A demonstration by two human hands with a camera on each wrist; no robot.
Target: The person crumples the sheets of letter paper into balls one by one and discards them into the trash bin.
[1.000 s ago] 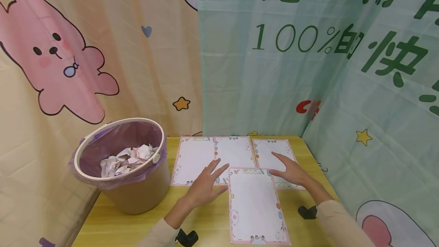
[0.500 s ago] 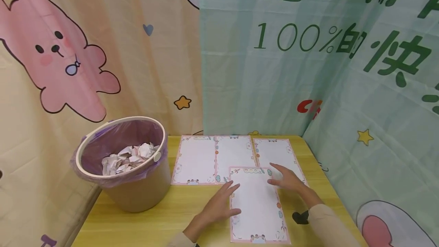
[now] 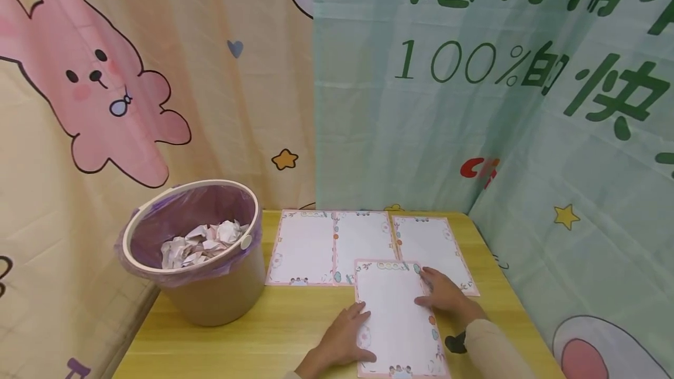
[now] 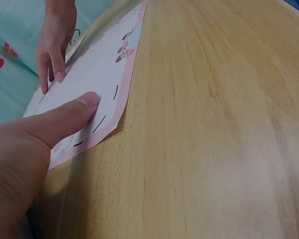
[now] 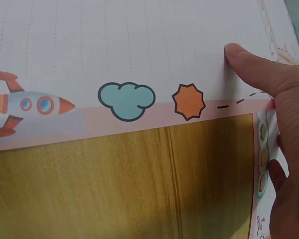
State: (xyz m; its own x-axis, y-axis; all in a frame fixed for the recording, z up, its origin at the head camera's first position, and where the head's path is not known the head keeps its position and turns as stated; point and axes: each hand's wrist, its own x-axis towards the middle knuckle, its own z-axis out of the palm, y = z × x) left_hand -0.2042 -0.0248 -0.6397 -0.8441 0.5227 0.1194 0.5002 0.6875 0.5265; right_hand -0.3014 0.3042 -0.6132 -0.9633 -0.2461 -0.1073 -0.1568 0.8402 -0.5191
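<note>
A white sheet of paper point(image 3: 395, 314) with a pink cartoon border lies on the wooden table, its top edge overlapping other sheets. At its left edge is my left hand point(image 3: 342, 332), fingers and thumb reaching over the paper. In the left wrist view the thumb point(image 4: 65, 117) lies over the sheet near a slightly raised corner. My right hand point(image 3: 444, 294) is at the upper right edge. Its thumb point(image 5: 251, 64) extends over the sheet in the right wrist view, while the other fingers are partly hidden by the edge. I see no clear pinch by either hand.
Behind lie more bordered sheets: a left one point(image 3: 305, 250), a middle one point(image 3: 363, 241) and a right one point(image 3: 434, 250). A lined bin point(image 3: 216, 303) holding crumpled paper point(image 3: 202, 244) stands on the left. Printed curtains point(image 3: 389, 151) enclose the table's back and sides.
My left hand has moved right and toward me, onto the front sheet's left edge. My right hand has come down to its upper right edge. The sheet has hardly moved.
</note>
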